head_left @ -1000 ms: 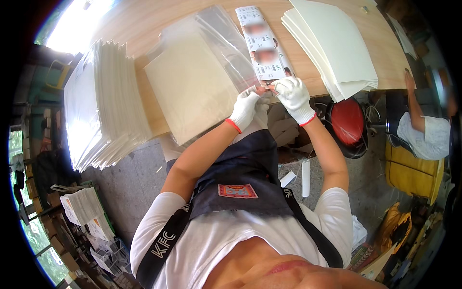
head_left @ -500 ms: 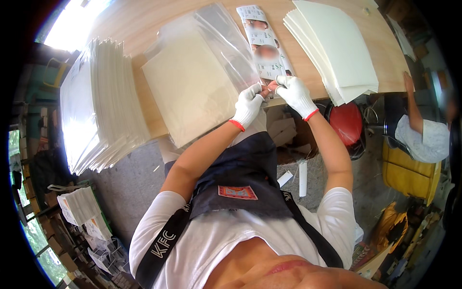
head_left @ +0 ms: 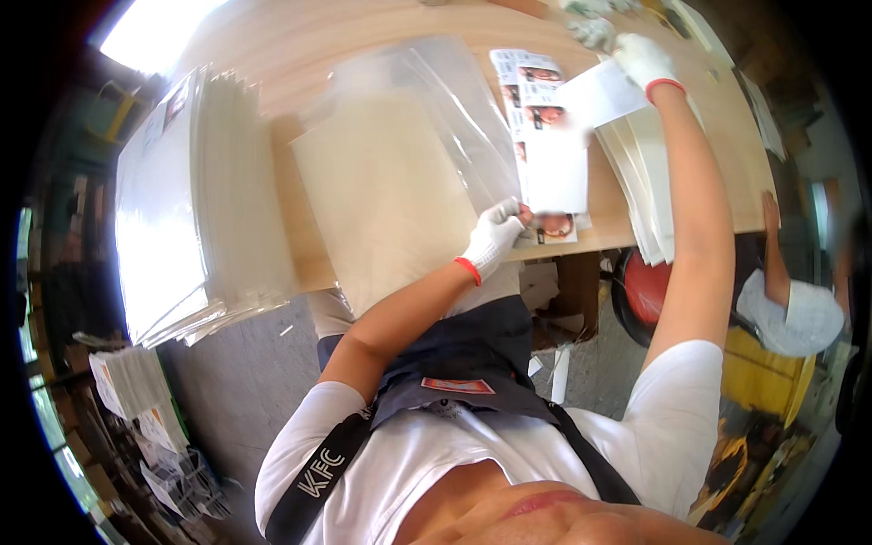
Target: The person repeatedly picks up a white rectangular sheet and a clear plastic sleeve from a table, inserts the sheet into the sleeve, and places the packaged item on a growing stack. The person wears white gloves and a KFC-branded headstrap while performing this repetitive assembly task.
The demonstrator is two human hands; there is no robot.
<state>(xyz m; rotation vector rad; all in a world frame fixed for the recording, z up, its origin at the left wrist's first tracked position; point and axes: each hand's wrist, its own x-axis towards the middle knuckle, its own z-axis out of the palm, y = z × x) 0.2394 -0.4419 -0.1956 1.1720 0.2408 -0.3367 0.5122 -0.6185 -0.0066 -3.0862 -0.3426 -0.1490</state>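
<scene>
My left hand [head_left: 499,232], in a white knit glove with bare fingertips, is closed in a pinch at the near left corner of the printed sheets [head_left: 556,227]. Whether it grips their edge or something small, I cannot make out. My right hand [head_left: 644,60], gloved alike, reaches far right, its fingers closed on the far end of a white sheet [head_left: 599,94], tilted above the cream boards [head_left: 634,173]. The printed sheets lie in a narrow overlapping pile. Left of them, a large cream board [head_left: 386,182] lies on clear plastic sleeves [head_left: 445,82].
A tall stack of plastic-wrapped boards [head_left: 195,200] stands on the table's left. Another person's gloved hands [head_left: 595,32] are close beyond my right hand. Someone else [head_left: 790,304] is at the right table end. A red stool [head_left: 647,291] stands by the near table edge.
My hands were together at the near end of the printed pile. My right hand has moved far right to the white sheet; my left stays near the pile. Another person's gloved hands have appeared.
</scene>
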